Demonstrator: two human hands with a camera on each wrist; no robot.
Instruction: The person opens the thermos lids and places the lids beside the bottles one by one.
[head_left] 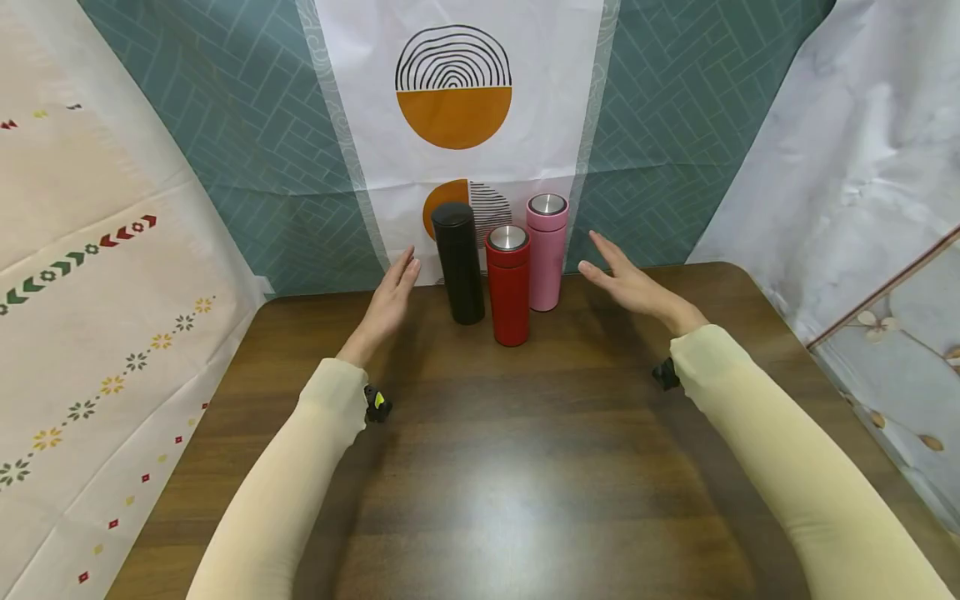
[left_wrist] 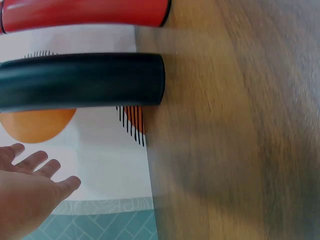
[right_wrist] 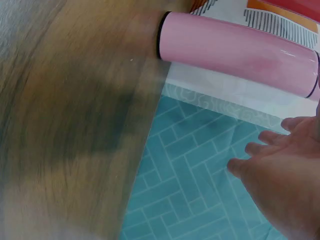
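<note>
Three upright thermos bottles stand grouped at the back of the wooden table. The black thermos (head_left: 461,271) is on the left, the red thermos (head_left: 510,296) in the middle and nearest the front, the pink thermos (head_left: 546,262) on the right and partly behind the red one. My left hand (head_left: 388,302) is held left of the black thermos, fingers extended, apart from it. On the other side my right hand (head_left: 630,285) reaches toward the pink thermos with straight fingers and a gap between. Both wrist views show the hands empty, the left (left_wrist: 35,185) beside black, the right (right_wrist: 280,165) beside pink.
Behind the bottles hangs a teal and white patterned cloth (head_left: 675,125) along the table's back edge. Another printed cloth (head_left: 112,333) runs down the left side, and a pale curtain (head_left: 847,167) on the right. The brown table (head_left: 525,467) stretches toward the front.
</note>
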